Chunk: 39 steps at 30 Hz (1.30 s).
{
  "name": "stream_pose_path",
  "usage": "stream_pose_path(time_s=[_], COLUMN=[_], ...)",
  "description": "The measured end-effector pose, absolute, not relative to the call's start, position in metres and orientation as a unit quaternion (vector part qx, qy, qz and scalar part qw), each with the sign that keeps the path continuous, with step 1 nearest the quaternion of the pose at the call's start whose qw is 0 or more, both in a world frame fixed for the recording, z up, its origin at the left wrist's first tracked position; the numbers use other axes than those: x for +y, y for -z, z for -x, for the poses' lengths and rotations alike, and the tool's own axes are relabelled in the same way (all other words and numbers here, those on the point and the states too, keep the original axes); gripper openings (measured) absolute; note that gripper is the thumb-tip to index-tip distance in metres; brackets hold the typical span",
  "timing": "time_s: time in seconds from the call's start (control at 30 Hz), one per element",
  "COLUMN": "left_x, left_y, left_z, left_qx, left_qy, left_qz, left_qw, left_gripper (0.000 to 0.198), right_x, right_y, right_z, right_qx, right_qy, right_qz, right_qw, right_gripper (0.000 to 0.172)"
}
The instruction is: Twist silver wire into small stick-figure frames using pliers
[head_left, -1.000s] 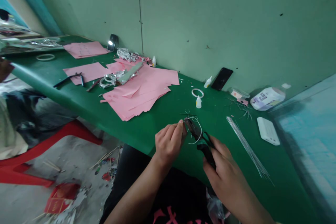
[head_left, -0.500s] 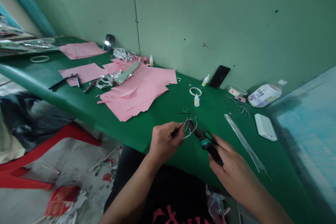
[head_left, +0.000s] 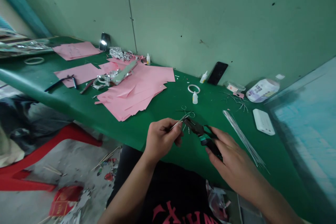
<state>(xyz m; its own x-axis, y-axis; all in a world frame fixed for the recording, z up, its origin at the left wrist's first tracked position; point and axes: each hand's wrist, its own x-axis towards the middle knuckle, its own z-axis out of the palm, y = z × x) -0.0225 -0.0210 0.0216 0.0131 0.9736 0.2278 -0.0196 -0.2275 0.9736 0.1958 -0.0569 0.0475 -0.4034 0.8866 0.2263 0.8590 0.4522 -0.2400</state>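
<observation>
My left hand (head_left: pixel 161 139) is closed in a pinch on a thin silver wire (head_left: pixel 181 121) just above the green table (head_left: pixel 162 112). The wire runs up and right from my fingers to small loops near the tool's tip. My right hand (head_left: pixel 231 159) is wrapped round the black and teal handles of a pair of pliers (head_left: pixel 201 133). The pliers' jaws point left and meet the wire close to my left fingertips. Both hands hover over the table's near edge.
A bundle of straight silver wires (head_left: pixel 243 140) lies right of my hands. Small glue bottles (head_left: pixel 194 98), a white tape ring (head_left: pixel 193 88), a black phone (head_left: pixel 217 72), a white box (head_left: pixel 264 121), pink paper sheets (head_left: pixel 136 89) and foil scraps (head_left: pixel 119 54) lie farther back. Red chair (head_left: pixel 39 154) at left.
The wire's big loop has been drawn down into small loops at the pliers' tip. My left hand slid slightly left and down along the wire; the pliers' jaws turned more level.
</observation>
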Motion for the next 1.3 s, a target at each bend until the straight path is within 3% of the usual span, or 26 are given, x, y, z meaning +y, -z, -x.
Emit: stream_pose_path(time_s=[0.2,0.6,0.8,1.03,1.3], left_x=[-0.02,-0.011,-0.011,-0.016,-0.016], left_y=[-0.022,-0.019,-0.022,-0.024,-0.019], left_z=[0.023,0.031,0.035,0.034,0.032], left_qx=[0.428,0.354,0.337,0.341,0.333], left_qy=[-0.548,-0.528,-0.502,-0.515,-0.525], left_qz=[-0.55,-0.472,-0.435,-0.43,-0.426], left_qw=[0.463,0.611,0.667,0.658,0.658], left_gripper=[0.027,0.026,0.025,0.024,0.026], right_x=[-0.06,-0.061,-0.061,-0.064,-0.067], right_y=[-0.051,-0.056,-0.059,-0.052,-0.056], right_z=[-0.192,-0.194,-0.196,-0.198,-0.193], right_qx=[-0.834,-0.845,-0.845,-0.849,-0.843], right_qy=[-0.047,-0.062,-0.078,-0.069,-0.048], right_qz=[0.535,0.519,0.52,0.513,0.522], right_qw=[0.127,0.113,0.101,0.105,0.123], right_gripper=[0.033,0.043,0.04,0.03,0.032])
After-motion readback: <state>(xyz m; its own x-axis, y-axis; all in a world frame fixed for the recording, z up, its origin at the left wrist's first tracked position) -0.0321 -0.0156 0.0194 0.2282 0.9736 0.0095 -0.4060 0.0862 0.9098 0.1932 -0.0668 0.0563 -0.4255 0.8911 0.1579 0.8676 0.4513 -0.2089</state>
